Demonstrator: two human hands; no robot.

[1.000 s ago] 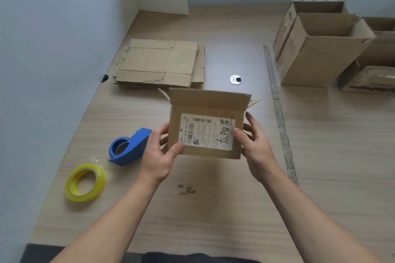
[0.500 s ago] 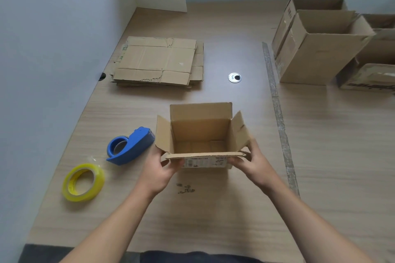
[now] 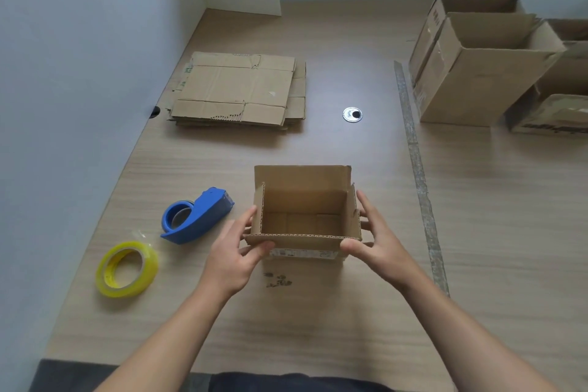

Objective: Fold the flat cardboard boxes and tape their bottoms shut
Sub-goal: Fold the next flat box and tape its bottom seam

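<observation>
Head view: a small box (image 3: pixel 305 197) stands open-side-up at the counter's (image 3: pixel 350 312) centre. The left hand (image 3: pixel 234 253) at its 8 o'clock and the right hand (image 3: pixel 378 242) at 4 o'clock pinch its near corners, thumbs on the front flap, likely squaring it. A stack of flat boxes (image 3: pixel 235 89) lies at 11 o'clock.
</observation>
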